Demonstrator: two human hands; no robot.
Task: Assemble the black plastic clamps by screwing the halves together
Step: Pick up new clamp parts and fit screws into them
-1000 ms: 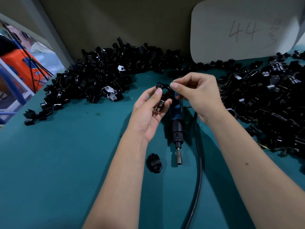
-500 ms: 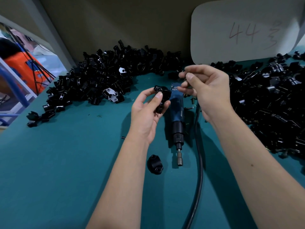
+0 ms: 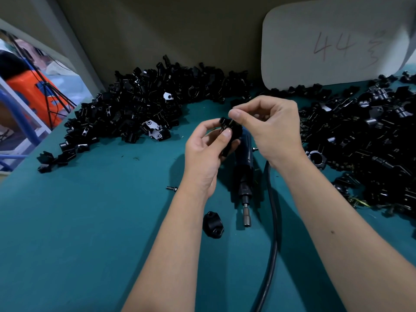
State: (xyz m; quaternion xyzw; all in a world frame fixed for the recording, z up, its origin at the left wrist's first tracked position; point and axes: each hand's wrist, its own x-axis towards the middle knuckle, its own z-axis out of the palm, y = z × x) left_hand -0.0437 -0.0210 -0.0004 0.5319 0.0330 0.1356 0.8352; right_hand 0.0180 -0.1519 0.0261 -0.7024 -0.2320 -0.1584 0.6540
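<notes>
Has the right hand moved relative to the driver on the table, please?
Yes. The right hand came back left toward the clamp, above the driver.

Near-left counter point(image 3: 78, 233) open; clamp piles point(image 3: 139, 109) block far and right, screwdriver point(image 3: 245, 176), hose point(image 3: 273, 221) mid.
</notes>
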